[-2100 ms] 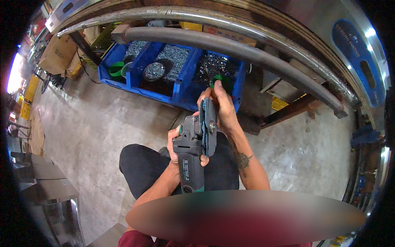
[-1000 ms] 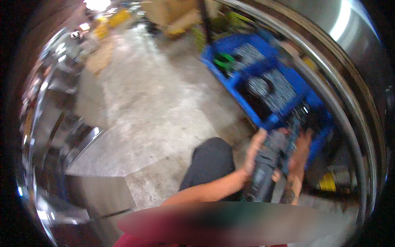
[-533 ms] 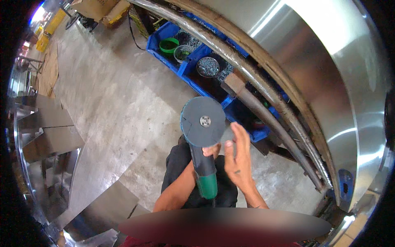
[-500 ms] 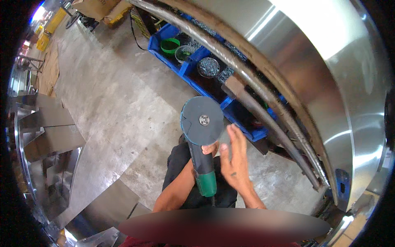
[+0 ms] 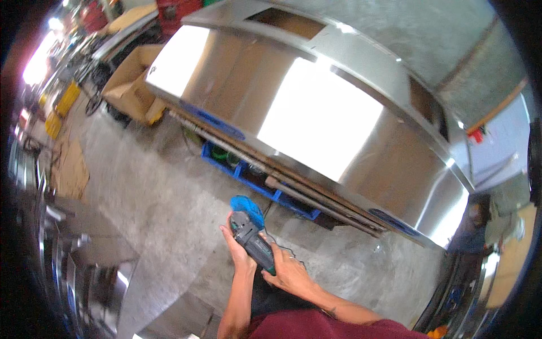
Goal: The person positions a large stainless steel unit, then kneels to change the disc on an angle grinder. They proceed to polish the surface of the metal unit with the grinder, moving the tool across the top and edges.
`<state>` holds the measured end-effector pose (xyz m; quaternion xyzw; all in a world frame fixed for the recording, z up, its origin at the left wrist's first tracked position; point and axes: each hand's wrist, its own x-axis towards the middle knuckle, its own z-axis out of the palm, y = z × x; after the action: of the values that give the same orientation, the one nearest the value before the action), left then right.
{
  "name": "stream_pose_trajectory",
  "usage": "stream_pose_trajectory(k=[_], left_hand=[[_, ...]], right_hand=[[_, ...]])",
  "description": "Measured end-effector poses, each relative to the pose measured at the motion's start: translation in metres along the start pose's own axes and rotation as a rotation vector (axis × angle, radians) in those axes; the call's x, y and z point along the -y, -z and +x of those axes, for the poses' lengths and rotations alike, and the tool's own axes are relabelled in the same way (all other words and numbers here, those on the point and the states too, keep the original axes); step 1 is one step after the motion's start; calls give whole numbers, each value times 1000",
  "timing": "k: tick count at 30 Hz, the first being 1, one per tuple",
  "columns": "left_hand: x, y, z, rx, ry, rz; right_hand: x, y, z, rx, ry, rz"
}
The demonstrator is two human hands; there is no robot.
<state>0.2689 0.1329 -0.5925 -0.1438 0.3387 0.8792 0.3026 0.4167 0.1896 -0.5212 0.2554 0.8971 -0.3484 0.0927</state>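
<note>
An angle grinder [image 5: 255,247] with a black body is held in front of me, its head pointing away to the upper left. The blue side of its disc [image 5: 249,210] shows beyond the head. My left hand [image 5: 239,253] is wrapped along the left side near the head. Over the rear of the body, my right hand [image 5: 290,274] grips from the right. A dark cord [image 5: 287,248] curves beside the right hand. Parts of the fingers are hidden by the tool.
A large shiny sheet-metal housing [image 5: 237,79] lies across the bench ahead. Blue bins [image 5: 253,185] with small parts stand under its front edge, beside metal bars [image 5: 333,206]. A cardboard box [image 5: 127,87] stands at the far left. Metal sheets [image 5: 107,254] lie at the left.
The grinder has been turned, so its disc's grey face no longer shows. My right hand, open beside the disc before, now grips the body. The view has lifted to show the whole housing.
</note>
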Motion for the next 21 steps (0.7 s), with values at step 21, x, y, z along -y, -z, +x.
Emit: stream_pose_trajectory(k=[21], left_hand=[[-448, -12, -136, -34, -794, 867]], right_hand=[[437, 33, 116, -219, 771, 1429]])
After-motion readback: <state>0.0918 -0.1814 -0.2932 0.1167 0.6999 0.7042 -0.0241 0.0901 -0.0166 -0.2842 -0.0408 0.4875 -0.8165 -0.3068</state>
